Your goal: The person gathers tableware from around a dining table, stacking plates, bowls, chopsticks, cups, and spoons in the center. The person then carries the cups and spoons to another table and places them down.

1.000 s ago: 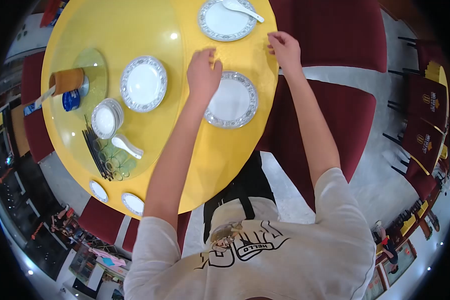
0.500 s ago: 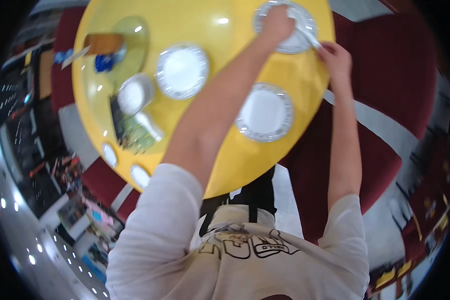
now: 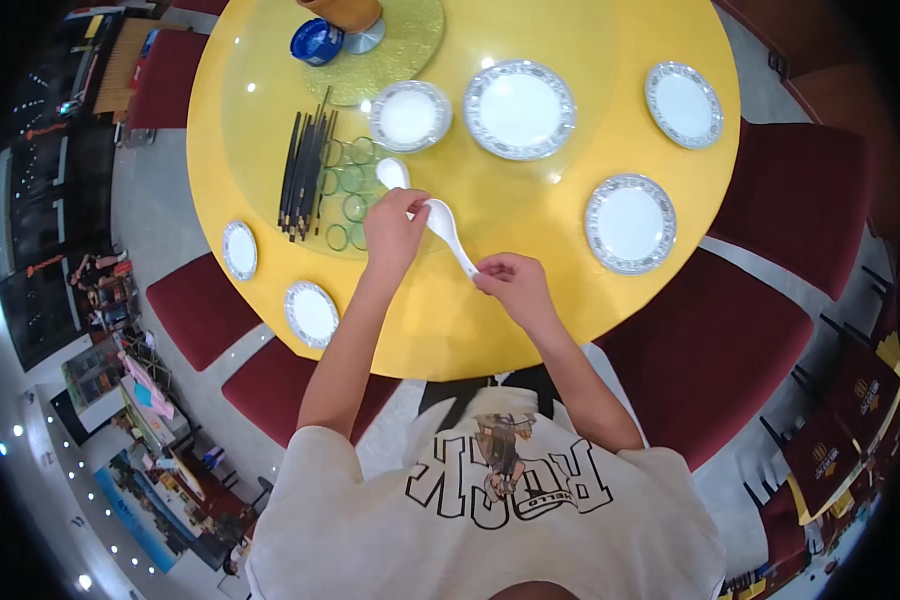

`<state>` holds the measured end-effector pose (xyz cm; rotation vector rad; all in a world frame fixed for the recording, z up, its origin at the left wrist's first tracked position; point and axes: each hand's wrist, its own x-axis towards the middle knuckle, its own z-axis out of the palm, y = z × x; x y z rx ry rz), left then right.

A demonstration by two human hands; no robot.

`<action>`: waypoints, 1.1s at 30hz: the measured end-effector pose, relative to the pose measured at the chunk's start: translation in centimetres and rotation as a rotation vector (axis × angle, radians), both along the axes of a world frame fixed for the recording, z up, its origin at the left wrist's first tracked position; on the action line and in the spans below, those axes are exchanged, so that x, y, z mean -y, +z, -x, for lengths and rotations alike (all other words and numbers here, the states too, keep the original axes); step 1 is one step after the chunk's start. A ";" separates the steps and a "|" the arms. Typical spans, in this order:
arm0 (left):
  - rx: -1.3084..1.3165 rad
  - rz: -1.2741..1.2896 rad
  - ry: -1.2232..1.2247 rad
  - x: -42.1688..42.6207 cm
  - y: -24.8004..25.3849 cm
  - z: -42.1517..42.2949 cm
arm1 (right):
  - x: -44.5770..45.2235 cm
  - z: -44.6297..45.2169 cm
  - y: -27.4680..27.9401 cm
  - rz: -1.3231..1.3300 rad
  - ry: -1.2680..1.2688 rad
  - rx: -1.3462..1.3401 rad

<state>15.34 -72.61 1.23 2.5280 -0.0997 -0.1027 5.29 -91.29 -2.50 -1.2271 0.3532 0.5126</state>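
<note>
White soup spoon point(image 3: 447, 229), pinched in closed fingertips point(image 3: 486, 276), far end by left hand point(image 3: 394, 230), near by right hand point(image 3: 516, 286), could be dropped through smoothness.

Floor point(image 3: 145, 215): pale grey, smooth, visible between the seats. A round yellow table point(image 3: 435, 335) is ringed by dark red chairs point(image 3: 705, 355). At far right, further dark red chair backs point(image 3: 855, 385) — each bearing a gold emblem and pale lettering. Left side: tall, dark, glossy panels point(image 3: 45, 260); whether windows, cannot be determined. Lower left: a blue panel point(image 3: 135, 515) and rows of small white lights point(image 3: 17, 430) — all lit. Upper right: a brown surface point(image 3: 820, 85).
</note>
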 end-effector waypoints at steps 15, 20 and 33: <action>0.246 -0.261 -0.301 -8.8 -3.9 -7.9 | -12.6 -5.9 -1.7 0.026 -0.291 -0.056; 0.326 -0.333 -0.373 -8.5 -4.4 -7.8 | -12.4 -5.5 -2.8 0.026 -0.318 -0.090; 0.361 -0.353 -0.454 -8.5 -3.9 -8.1 | -13.7 -4.8 -4.2 0.110 -0.401 -0.061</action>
